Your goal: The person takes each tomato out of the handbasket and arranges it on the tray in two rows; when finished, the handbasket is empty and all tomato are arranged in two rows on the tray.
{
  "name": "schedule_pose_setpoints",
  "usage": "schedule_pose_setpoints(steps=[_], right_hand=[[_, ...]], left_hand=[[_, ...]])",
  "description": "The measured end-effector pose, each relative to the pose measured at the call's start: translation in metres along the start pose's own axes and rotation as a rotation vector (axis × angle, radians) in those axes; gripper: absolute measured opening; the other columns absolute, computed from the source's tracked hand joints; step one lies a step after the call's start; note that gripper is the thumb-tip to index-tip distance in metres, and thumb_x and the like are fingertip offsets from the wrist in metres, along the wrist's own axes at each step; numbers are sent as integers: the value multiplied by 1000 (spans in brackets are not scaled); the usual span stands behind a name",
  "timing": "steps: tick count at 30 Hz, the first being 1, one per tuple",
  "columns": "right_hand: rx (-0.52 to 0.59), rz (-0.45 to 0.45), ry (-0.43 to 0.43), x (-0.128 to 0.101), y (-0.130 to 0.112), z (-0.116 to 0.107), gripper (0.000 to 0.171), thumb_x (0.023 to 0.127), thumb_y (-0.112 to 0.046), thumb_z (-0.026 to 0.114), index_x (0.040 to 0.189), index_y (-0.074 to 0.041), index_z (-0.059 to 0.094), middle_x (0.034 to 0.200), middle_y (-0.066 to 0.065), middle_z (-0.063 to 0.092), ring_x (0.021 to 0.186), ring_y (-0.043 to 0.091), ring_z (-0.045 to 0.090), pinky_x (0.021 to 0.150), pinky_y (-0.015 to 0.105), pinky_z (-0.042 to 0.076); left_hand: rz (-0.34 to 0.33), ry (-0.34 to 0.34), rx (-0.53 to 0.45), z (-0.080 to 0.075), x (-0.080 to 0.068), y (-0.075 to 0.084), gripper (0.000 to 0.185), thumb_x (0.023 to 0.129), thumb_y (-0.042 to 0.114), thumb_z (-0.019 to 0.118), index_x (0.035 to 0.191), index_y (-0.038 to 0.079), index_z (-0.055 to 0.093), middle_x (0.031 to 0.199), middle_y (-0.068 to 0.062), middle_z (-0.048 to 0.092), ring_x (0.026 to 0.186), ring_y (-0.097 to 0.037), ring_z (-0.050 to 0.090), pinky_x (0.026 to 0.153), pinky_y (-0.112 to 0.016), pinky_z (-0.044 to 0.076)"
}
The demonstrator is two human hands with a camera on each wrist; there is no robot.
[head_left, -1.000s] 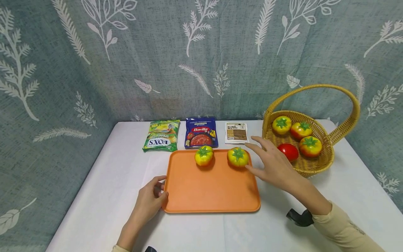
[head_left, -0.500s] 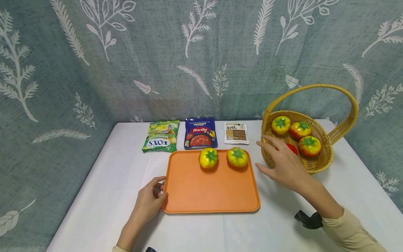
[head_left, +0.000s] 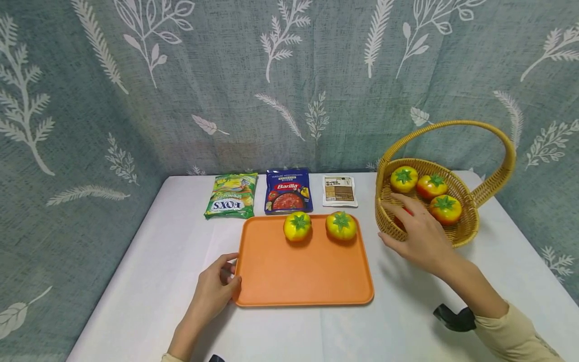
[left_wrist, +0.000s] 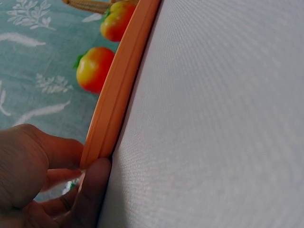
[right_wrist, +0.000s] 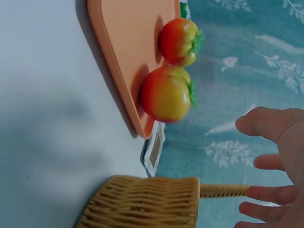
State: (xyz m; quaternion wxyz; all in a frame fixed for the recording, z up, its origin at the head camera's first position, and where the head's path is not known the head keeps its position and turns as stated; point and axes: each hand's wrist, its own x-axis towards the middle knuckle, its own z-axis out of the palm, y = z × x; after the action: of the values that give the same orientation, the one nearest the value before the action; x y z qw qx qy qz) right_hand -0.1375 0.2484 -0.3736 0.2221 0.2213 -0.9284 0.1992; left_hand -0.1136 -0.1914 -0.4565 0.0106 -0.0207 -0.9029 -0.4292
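My left hand (head_left: pixel 216 284) pinches the left rim of an orange tray (head_left: pixel 307 281), with thumb and index finger at its edge in the left wrist view. Two yellow-red tomatoes stand near the tray's far side, the left tomato (head_left: pixel 297 226) and the right tomato (head_left: pixel 341 225). With fingers spread and nothing in it, my right hand (head_left: pixel 420 234) hovers over the near left rim of a wicker basket (head_left: pixel 470 234). Below its fingers a red tomato (head_left: pixel 402 224) is partly hidden. Several more tomatoes lie in the basket, one of them a yellow tomato (head_left: pixel 404 179).
Behind the tray lie a green Fox's bag (head_left: pixel 231 195), a blue Barilla pouch (head_left: pixel 288 191) and a small white-and-brown packet (head_left: pixel 340 191). The basket's tall handle (head_left: pixel 461 123) arches over its contents. A patterned curtain (head_left: pixel 289 90) hangs along the back of the white table (head_left: pixel 149 281).
My right hand has moved right, from beside the tray's right tomato to over the basket. The left tomato on the tray has rocked and shifted slightly right. My left hand stays put.
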Motion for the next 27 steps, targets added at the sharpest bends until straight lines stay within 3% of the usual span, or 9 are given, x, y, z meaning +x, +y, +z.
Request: schedule_pose_setpoints(steps=[11, 16, 21, 27], right_hand=[[-17, 44, -3, -7, 10, -11, 61, 74, -16, 85, 129, -5, 63, 137, 22, 51, 124, 43, 47, 95, 63, 43], [-28, 62, -8, -9, 15, -15, 59, 75, -15, 83, 129, -4, 62, 137, 23, 50, 123, 44, 47, 87, 64, 49], [-39, 88, -17, -11, 20, -21, 59, 74, -13, 84, 128, -3, 62, 137, 26, 49, 120, 48, 47, 81, 68, 49], [-56, 110, -1, -12, 29, -27, 57, 73, -10, 84, 125, 1, 62, 136, 28, 50, 120, 50, 47, 88, 69, 45]], left_hand=[[-12, -4, -3, 0, 0, -1, 51, 81, -4, 71, 130, 7, 61, 95, -6, 59, 70, -15, 55, 46, -26, 48], [13, 6, 2, 0, 0, -2, 51, 80, -5, 71, 129, 5, 61, 94, -6, 60, 70, -14, 55, 46, -25, 48], [-5, 1, 12, 2, 0, -3, 51, 81, -5, 72, 130, 6, 61, 94, -6, 60, 70, -14, 55, 46, -25, 48], [-16, -5, 8, 1, 0, -3, 51, 81, -5, 71, 130, 6, 61, 95, -6, 60, 70, -15, 56, 46, -26, 48]])
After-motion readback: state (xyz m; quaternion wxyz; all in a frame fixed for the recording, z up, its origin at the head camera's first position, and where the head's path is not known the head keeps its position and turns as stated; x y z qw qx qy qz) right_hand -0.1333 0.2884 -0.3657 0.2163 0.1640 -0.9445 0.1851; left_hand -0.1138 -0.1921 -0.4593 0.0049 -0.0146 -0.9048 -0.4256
